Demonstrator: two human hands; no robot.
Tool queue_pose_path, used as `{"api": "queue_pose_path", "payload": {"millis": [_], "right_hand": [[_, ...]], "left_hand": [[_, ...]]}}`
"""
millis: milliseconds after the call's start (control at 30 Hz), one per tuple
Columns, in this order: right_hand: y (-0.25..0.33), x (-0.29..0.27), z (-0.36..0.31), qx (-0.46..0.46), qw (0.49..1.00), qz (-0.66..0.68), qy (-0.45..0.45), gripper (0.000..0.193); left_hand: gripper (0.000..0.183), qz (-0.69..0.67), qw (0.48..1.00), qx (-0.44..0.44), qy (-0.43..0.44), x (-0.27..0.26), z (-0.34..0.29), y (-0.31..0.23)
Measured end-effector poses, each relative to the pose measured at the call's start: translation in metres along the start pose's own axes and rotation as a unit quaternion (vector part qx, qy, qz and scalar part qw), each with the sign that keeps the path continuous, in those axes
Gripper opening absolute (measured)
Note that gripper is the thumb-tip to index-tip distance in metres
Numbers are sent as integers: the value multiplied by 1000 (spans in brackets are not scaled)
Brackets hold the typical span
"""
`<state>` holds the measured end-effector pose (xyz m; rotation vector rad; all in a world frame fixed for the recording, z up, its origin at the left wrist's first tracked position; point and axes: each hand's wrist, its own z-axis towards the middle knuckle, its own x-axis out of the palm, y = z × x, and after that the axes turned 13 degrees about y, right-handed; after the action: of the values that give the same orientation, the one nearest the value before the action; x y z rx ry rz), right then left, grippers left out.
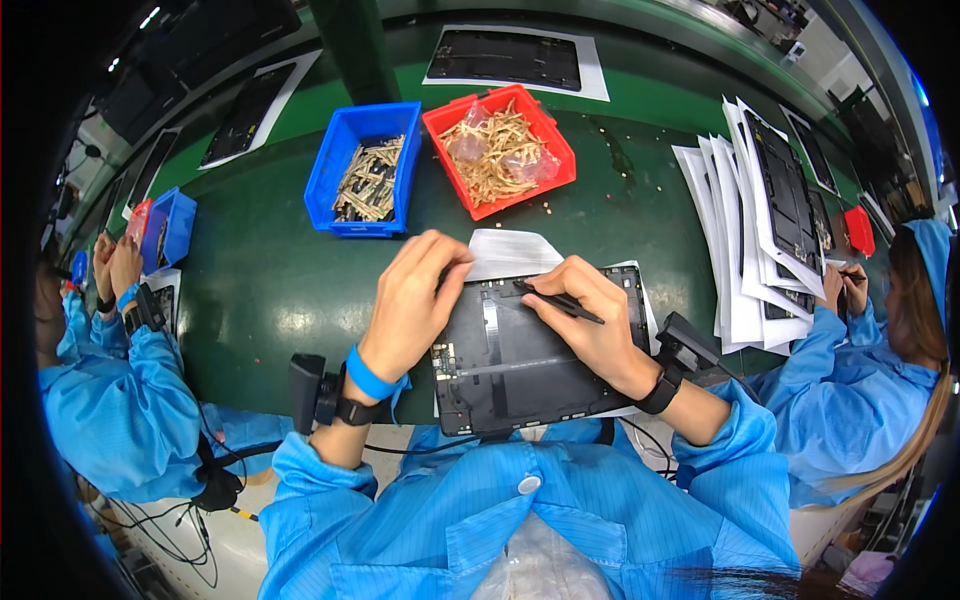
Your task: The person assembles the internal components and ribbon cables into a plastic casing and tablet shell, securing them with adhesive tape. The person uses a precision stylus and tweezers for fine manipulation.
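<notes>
In front of me lies a flat black tablet housing (515, 375) with small metal parts along its edges and flat strips across its middle. My right hand (598, 318) is closed around slim black tweezers (568, 304), whose tip reaches the housing near its far edge. Over the far left corner, my left hand (412, 302) is bent with thumb and forefinger drawn together. Whatever may be between those fingertips is too small to make out. A white sheet (513, 252) shows beyond the housing's far edge.
A blue bin (318, 190) of tan and black strips stands beside a red bin (568, 165) of tan strips and clear plastic. Right is a stack of housings with white sheets (712, 225); another housing (508, 58) lies far back. Co-workers in blue sit on both sides. Cables hang below.
</notes>
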<state>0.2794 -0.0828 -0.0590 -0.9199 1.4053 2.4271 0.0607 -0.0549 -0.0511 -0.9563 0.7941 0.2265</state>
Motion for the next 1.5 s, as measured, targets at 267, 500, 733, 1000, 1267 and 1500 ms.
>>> {"api": "queue_pose_path", "payload": {"millis": [267, 500, 733, 1000, 1267, 1500], "right_hand": [[-6, 5, 1, -15, 999, -28, -18, 18], [4, -10, 3, -2, 1000, 8, -6, 16], [3, -25, 21, 34, 991, -76, 102, 29], [-12, -12, 39, -123, 934, -276, 189, 14], [-12, -12, 47, -189, 892, -347, 220, 8], [-8, 2, 53, -182, 911, -306, 208, 7]], "left_hand": [[28, 189, 982, 12, 13, 18, -29, -22], [36, 251, 968, 3, 19, 23, -28, -24], [40, 281, 959, -2, 34, 26, -26, -26], [36, 253, 967, 6, 0, 22, -32, -19], [35, 261, 965, -14, -13, 21, -38, -19], [39, 269, 962, -39, -22, 24, -42, -21]]}}
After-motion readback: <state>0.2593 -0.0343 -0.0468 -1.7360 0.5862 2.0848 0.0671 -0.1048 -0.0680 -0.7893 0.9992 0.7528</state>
